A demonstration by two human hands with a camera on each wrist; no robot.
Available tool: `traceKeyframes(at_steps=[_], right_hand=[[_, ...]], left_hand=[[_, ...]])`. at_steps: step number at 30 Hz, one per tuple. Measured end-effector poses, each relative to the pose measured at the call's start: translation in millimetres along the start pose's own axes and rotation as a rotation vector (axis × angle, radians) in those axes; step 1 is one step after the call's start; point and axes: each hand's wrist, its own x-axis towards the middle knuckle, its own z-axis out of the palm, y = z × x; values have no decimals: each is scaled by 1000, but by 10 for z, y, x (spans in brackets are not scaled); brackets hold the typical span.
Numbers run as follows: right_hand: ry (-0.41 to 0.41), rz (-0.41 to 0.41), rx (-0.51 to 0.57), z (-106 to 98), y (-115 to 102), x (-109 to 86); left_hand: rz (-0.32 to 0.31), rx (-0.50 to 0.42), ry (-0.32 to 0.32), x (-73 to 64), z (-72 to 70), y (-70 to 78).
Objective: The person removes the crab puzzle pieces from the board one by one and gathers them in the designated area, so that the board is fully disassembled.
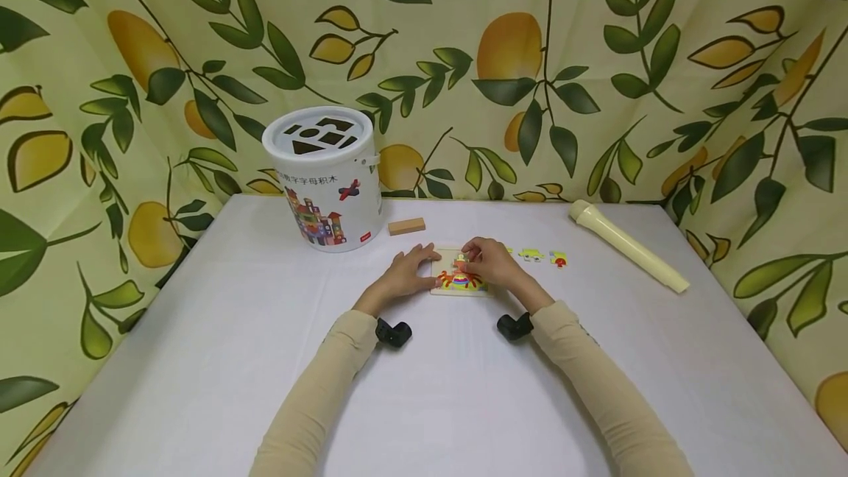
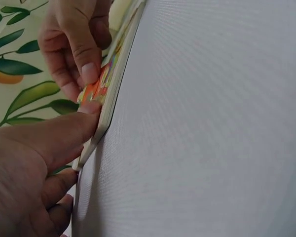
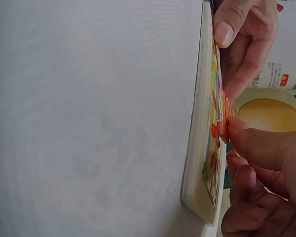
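A small wooden jigsaw board (image 1: 445,259) with a red, crab-like picture lies flat on the table. At its left side, my left hand (image 1: 401,272) holds the board, thumb on the near corner and fingers along the edge. My right hand (image 1: 493,262) pinches an orange-red puzzle piece (image 3: 225,118) between thumb and fingers, tilted up over the picture. In the left wrist view, the left thumb (image 2: 89,109) is close to this piece. Some of the board's upper part is hidden by the right hand. Loose puzzle pieces (image 1: 532,254) lie right of the board.
A white bucket (image 1: 331,190) with a shape-hole lid stands at back left. Beside it lies a wooden block (image 1: 406,226). On the right is a cream microphone-shaped object (image 1: 626,245). A patterned curtain (image 1: 424,79) surrounds the white table (image 1: 457,389).
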Motion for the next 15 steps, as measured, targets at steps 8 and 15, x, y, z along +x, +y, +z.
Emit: traceKeyframes(at_steps=[8,15], right_hand=[[17,11,19,10,42,40],[6,34,43,-8,27,38]], left_hand=[[-24,15,56,42,35,73],[-25,97,148,57,110,149]])
